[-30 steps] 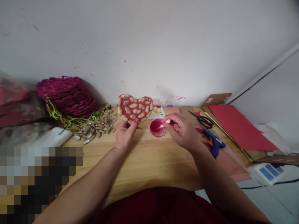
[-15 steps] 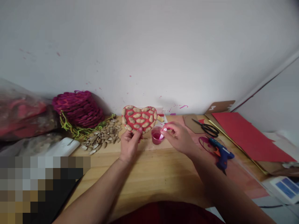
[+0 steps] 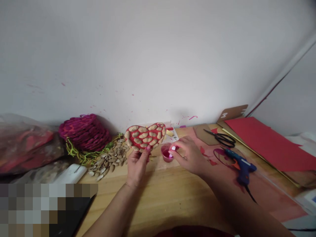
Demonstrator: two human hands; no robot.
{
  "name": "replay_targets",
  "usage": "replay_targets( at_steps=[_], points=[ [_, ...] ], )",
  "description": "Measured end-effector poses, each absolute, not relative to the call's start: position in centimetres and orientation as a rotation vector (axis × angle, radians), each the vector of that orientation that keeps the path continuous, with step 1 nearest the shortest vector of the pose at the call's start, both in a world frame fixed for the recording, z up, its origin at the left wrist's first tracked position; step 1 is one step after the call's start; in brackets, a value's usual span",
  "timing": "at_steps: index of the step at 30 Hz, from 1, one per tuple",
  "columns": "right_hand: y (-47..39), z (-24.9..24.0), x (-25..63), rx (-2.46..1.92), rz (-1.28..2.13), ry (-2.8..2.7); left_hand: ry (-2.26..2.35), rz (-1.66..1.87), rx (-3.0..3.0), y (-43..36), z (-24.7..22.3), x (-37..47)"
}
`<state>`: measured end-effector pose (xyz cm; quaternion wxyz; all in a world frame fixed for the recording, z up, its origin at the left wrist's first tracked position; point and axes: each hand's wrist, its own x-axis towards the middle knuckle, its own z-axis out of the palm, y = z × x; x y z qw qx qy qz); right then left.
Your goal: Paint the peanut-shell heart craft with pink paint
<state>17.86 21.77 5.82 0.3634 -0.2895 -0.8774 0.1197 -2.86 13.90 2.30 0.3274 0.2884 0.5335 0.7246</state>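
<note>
My left hand (image 3: 138, 164) pinches the lower tip of a red heart-shaped piece (image 3: 138, 141) covered with peanut shells, tilted up over the table. To its right stands a small plastic cup (image 3: 164, 153) of pink paint. My right hand (image 3: 189, 154) is closed on a white-handled paintbrush (image 3: 173, 149) whose lower end dips into the cup; its tip is hidden. Loose peanut shells (image 3: 112, 159) lie in a pile left of my left hand.
At left are a stack of purple-red peanut-shell pieces (image 3: 85, 131) with green yarn (image 3: 79, 154) and a plastic bag (image 3: 27, 141). Black scissors (image 3: 224, 140), a blue glue gun (image 3: 244, 169) and red sheets (image 3: 264, 141) lie at right. A wall (image 3: 158, 65) rises behind.
The view has shifted, so the table things sit lower in the picture. The heart leans back a little more. My right hand stays at the cup with the paintbrush.
</note>
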Motion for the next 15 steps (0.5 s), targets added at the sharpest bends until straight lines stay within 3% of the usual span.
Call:
replay_targets(
  at_steps=[15],
  points=[
    [20.7,8.1,19.1,-0.684,0.432,-1.798,1.491,1.893,0.931,13.1,2.7,-3.1]
  ],
)
